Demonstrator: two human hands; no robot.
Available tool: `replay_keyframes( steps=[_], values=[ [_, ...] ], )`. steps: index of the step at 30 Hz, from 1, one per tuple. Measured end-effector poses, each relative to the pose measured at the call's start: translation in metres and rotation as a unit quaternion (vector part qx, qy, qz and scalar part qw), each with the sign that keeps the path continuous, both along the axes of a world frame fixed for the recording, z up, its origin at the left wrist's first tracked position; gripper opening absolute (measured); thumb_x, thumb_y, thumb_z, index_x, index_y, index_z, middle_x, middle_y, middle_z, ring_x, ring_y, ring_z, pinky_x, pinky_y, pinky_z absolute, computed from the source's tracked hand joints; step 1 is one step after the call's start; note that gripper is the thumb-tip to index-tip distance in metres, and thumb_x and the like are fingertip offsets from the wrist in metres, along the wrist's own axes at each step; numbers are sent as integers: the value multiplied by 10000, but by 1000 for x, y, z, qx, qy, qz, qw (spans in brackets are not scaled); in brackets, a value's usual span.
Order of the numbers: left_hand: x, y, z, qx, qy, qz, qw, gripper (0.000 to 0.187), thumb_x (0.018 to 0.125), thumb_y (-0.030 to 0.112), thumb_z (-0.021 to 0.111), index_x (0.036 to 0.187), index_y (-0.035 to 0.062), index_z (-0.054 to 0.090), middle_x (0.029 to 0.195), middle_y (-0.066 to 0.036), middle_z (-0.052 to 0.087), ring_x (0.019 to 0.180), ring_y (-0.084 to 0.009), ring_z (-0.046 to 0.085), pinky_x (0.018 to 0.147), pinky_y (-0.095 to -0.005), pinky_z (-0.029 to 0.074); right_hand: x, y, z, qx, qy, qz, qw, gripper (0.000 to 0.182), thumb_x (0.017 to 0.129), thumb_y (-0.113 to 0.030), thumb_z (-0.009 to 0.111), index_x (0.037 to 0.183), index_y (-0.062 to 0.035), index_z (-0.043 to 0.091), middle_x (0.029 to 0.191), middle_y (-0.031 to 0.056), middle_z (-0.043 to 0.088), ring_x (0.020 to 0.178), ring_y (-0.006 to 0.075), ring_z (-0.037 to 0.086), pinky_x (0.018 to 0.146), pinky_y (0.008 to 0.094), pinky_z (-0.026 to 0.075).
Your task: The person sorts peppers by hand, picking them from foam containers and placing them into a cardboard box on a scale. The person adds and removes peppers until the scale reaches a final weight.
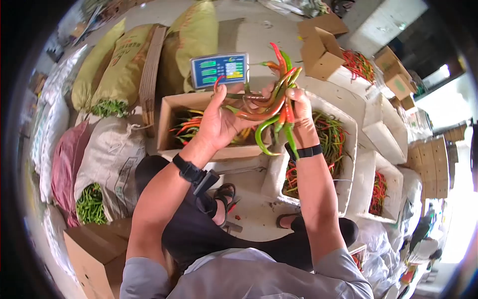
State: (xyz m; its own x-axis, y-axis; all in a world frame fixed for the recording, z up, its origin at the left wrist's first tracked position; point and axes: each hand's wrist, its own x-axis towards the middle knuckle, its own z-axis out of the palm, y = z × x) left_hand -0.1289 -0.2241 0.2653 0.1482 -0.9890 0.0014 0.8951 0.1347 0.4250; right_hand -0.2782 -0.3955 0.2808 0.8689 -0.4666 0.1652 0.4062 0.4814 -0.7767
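A bunch of long red and green chili peppers (pixel 279 107) is held up between my two hands, over a cardboard box. My right hand (pixel 300 107) is closed around the bunch, with its thumb across the stems and several peppers hanging below. My left hand (pixel 219 122) is cupped at the other side, its thumb raised and its fingers partly hidden behind peppers. A red pepper tip (pixel 217 83) sticks up by that thumb. Below, the cardboard box (pixel 167 127) contains more chili peppers (pixel 189 124). Behind it stands a scale display (pixel 219 71) with green readouts.
A white foam box (pixel 349 164) full of red and green peppers stands at the right of the cardboard box. Farther right are more foam boxes (pixel 386 129) and cartons (pixel 321 52). Sacks (pixel 132 65) line the left side, and an opened carton (pixel 97 246) stands at lower left.
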Motion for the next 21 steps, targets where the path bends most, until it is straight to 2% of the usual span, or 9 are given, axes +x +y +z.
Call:
replay_keyframes(
  steps=[2, 4, 5, 6, 8, 12, 15, 18, 21],
  values=[
    [21, 7, -14, -1, -13, 24, 1000, 657, 1039, 484, 519, 1554, 113, 348, 1443, -183, 540, 1288, -345, 584, 1112, -546, 461, 21, -1, -20, -21, 54, -7, 998, 732, 756, -246, 741, 1381, 45, 494, 1056, 217, 692, 1001, 340, 683, 943, 479, 570],
    [31, 12, -20, 23, -86, 67, 994, 672, 1024, 296, 583, 1596, 116, 280, 1439, -184, 541, 1285, -341, 588, 1100, -505, 487, 36, -5, -36, -25, 55, 6, 998, 689, 765, -218, 734, 1358, 49, 508, 1059, 224, 691, 995, 338, 688, 945, 473, 571],
    [36, 14, -24, 26, -44, 68, 996, 744, 966, 109, 611, 1612, 108, 242, 1441, -171, 540, 1282, -333, 591, 1081, -509, 504, 43, -6, -42, -32, 53, 12, 998, 646, 774, -191, 726, 1335, 52, 521, 1062, 231, 691, 989, 336, 692, 947, 467, 572],
    [41, 14, -30, 29, -41, 70, 996, 744, 966, 109, 611, 1612, 108, 242, 1441, -171, 540, 1282, -333, 591, 1081, -509, 504, 50, -8, -49, -29, 56, 14, 998, 646, 774, -191, 726, 1335, 52, 521, 1062, 231, 691, 989, 336, 692, 947, 467, 572],
    [50, 13, -41, 13, -94, 87, 992, 778, 928, 47, 616, 1609, 99, 245, 1435, -150, 543, 1282, -329, 593, 1078, -499, 510, 62, -7, -56, 15, 84, -12, 996, 529, 774, -105, 710, 1263, 42, 574, 1049, 162, 716, 939, 270, 712, 914, 383, 579],
    [64, 10, -47, 27, -69, 109, 991, 590, 916, -18, 572, 1487, 29, 429, 1375, -142, 580, 1217, -318, 627, 1035, -463, 533, 75, -5, -40, -19, 108, 32, 993, 547, 779, -30, 701, 1302, 46, 560, 1072, 143, 717, 969, 258, 710, 919, 382, 575],
    [73, 12, -48, 24, -61, 76, 995, 445, 941, 10, 584, 1382, 15, 526, 1313, -132, 622, 1191, -291, 636, 1007, -448, 540, 81, -11, -38, -36, 129, 54, 989, 568, 781, -13, 731, 1321, 45, 565, 1078, 131, 716, 983, 246, 707, 915, 379, 568],
    [69, 18, -39, 86, -59, 105, 989, 384, 968, 66, 609, 1344, 16, 554, 1256, -126, 655, 1179, -277, 642, 999, -442, 541, 84, -18, -40, -90, 177, 51, 979, 571, 777, -40, 780, 1309, 43, 589, 1066, 115, 716, 957, 229, 703, 871, 353, 562],
    [73, 19, -49, 94, -70, 90, 989, 391, 984, 65, 605, 1364, 22, 528, 1309, -159, 634, 1146, -294, 670, 1017, -456, 535, 84, -29, -44, -149, 228, 81, 959, 567, 785, 7, 730, 1328, 41, 570, 1099, 137, 715, 1003, 253, 706, 956, 387, 563]
  ],
)
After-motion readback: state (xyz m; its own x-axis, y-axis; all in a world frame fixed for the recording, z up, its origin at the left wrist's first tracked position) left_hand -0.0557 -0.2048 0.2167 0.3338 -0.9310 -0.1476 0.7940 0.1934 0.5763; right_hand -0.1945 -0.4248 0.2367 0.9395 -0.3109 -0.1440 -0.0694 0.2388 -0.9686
